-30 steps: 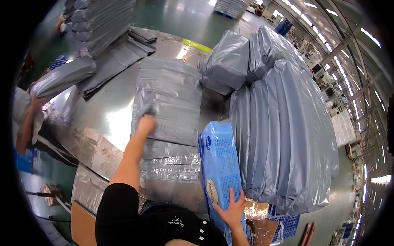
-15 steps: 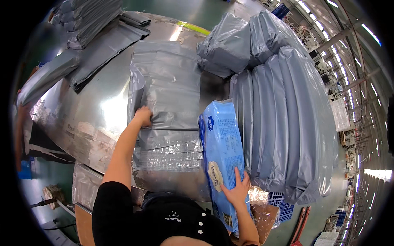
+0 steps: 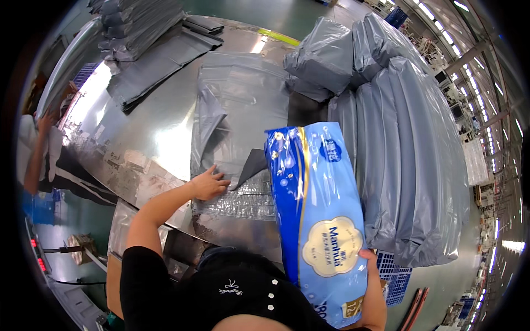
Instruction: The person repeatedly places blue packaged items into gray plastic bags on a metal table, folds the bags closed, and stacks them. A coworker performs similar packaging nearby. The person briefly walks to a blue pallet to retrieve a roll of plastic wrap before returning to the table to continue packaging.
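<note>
On the steel desk (image 3: 149,132), the left hand (image 3: 208,185) is lying flat, pinning the grey mailer bag (image 3: 243,121); the right hand (image 3: 369,262) is clutching the upright blue pack (image 3: 314,215) just beside it. Bagging looks under way, needing the bag's mouth opened.

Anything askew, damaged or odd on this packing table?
Nothing looks damaged or spilled. The flat grey mailer bag under the left hand has one edge folded up near the fingers, and the right hand holds the blue wrapped pack tilted above the steel table.
</note>
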A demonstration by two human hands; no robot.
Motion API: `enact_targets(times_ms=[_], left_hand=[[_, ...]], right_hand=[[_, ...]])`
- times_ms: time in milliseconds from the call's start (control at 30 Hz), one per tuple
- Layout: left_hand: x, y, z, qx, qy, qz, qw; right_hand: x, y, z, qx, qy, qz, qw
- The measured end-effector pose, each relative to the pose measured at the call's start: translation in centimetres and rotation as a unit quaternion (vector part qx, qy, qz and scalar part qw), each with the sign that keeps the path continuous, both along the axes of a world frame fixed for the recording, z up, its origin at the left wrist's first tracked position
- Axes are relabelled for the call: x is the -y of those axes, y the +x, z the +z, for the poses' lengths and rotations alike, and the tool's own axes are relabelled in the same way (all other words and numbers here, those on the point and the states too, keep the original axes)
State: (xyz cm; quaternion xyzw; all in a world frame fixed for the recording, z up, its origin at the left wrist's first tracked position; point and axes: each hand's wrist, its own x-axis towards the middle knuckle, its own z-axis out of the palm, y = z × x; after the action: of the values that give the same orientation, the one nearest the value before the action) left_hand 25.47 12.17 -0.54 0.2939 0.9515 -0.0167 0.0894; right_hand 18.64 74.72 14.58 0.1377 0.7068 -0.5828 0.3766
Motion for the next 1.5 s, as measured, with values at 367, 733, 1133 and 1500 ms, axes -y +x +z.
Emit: enact_targets(times_ms=[367,733,1133,1500], left_hand=[[-5.7,-4.9,-1.9,0.234,0.248,0.183,0.922],[-9.5,-6.1,-4.0,-0.045,0.210,-0.145,0.966],[-1.0,-9.0,0.6,0.015,0.072,0.326,0.943],[4.6,-11.1,6.0,-0.106,0.228,0.402,0.880]], right_hand=[[7.8,-1.3,-2.8,0.062,-0.052,0.046,0.996],[3.9,1.3,-1.4,0.062,-0.052,0.001,0.997],[5.9,1.5,-3.1,0.080,-0.064,0.036,0.994],[8.1,1.6,-4.0,0.101,-0.075,0.086,0.988]])
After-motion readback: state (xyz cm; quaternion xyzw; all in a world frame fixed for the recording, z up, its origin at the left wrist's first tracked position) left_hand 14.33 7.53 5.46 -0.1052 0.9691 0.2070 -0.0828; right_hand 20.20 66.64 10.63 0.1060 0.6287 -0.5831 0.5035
